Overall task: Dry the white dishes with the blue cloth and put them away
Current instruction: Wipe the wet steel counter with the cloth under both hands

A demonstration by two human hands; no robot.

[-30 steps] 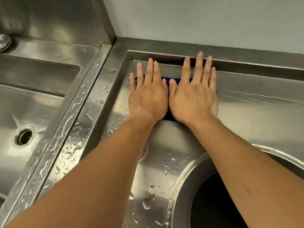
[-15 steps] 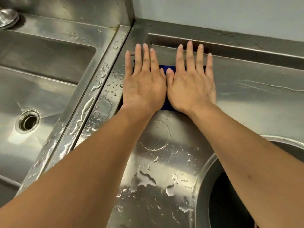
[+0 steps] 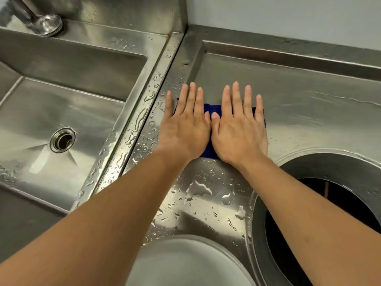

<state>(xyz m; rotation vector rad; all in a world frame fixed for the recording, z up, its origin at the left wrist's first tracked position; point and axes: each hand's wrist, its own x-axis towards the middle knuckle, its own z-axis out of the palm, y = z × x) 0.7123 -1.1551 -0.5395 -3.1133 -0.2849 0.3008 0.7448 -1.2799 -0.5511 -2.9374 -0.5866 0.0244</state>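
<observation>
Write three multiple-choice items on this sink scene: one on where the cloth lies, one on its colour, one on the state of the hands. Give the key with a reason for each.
1. Where is the cloth?
A. in the sink basin
B. on the steel counter, under both hands
C. on the white dish

2. What colour is the cloth?
A. blue
B. yellow
C. red

3. How are the hands?
A. clenched in fists
B. flat, fingers stretched out
C. gripping the tap

Key: 1 B, it shows between the left hand and right hand on the counter, right of the basin; 2 A, its visible parts are dark blue; 3 B, both palms press down flat, with the dish untouched.
</observation>
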